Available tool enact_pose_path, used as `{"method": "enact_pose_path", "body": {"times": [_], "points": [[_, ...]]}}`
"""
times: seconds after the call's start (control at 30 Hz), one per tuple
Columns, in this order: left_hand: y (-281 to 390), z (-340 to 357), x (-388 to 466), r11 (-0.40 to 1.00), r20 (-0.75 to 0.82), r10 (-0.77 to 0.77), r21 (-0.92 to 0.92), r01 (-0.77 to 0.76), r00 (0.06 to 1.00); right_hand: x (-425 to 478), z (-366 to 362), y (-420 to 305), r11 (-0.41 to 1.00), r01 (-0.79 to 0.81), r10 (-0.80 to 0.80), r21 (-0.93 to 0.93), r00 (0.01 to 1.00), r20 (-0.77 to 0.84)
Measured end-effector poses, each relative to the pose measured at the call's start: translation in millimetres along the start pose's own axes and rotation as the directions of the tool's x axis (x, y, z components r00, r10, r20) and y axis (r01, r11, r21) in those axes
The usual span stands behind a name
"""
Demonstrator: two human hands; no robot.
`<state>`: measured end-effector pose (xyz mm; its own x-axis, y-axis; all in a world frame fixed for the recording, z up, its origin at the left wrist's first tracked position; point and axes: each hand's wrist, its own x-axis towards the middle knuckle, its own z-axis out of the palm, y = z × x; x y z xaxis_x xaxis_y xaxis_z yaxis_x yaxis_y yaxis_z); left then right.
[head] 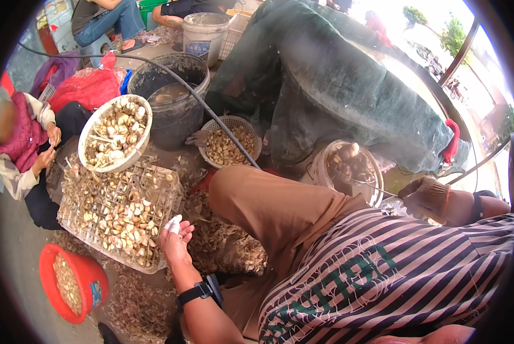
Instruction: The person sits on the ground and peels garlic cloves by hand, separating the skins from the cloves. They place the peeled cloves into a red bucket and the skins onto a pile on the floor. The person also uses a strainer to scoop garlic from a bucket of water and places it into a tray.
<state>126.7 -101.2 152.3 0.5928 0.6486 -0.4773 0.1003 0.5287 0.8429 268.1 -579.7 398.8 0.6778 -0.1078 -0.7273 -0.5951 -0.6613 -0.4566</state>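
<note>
My left hand [177,241] is palm up with its fingers loosely curled and apart, holding nothing that I can see. White wrapping covers one or two of its fingertips. It hovers by the right edge of an upturned plastic crate [156,266] strewn with garlic cloves [128,225] and skins. On the other side, my right hand [424,195], in a brown knit glove, is closed around the wire handle [383,190] of a white bucket [319,167]. Whole garlic bulbs [347,159] lie inside that bucket, which tilts beside my knee.
A white basket of bulbs [147,144] rests on the crate's far edge. Beyond stand a black bucket [175,122] and a clove-filled colander [205,155]. A red bucket [97,275] holds cloves. A dark hose [214,114] crosses overhead. A co-worker [18,137] sits left; green netting [343,90] drapes ahead.
</note>
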Motion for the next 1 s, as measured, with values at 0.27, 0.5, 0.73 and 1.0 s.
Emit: {"method": "enact_pose_path", "body": {"times": [0.27, 0.5, 0.73, 1.0], "points": [[1, 0, -1, 1.000, 0.011, 0.011, 0.001, -0.011, 1.000, -5, 1, -18, 0.997, 0.060, -0.061, -0.044, 0.998, -0.022], [6, -5, -3, 1.000, 0.021, 0.030, -0.004, -0.030, 0.999, -23, 31, -68, 0.959, 0.186, -0.188, -0.216, 0.982, 0.011], [9, -13, -5, 0.998, -0.036, 0.054, -0.040, -0.055, 0.998, 13, 51, -104, 0.902, 0.300, -0.259, -0.310, 0.951, 0.167], [10, -10, -4, 0.998, -0.072, 0.053, -0.017, -0.054, 0.996, 4, 104, -172, 0.788, 0.458, -0.409, -0.412, 0.889, 0.206]]}}
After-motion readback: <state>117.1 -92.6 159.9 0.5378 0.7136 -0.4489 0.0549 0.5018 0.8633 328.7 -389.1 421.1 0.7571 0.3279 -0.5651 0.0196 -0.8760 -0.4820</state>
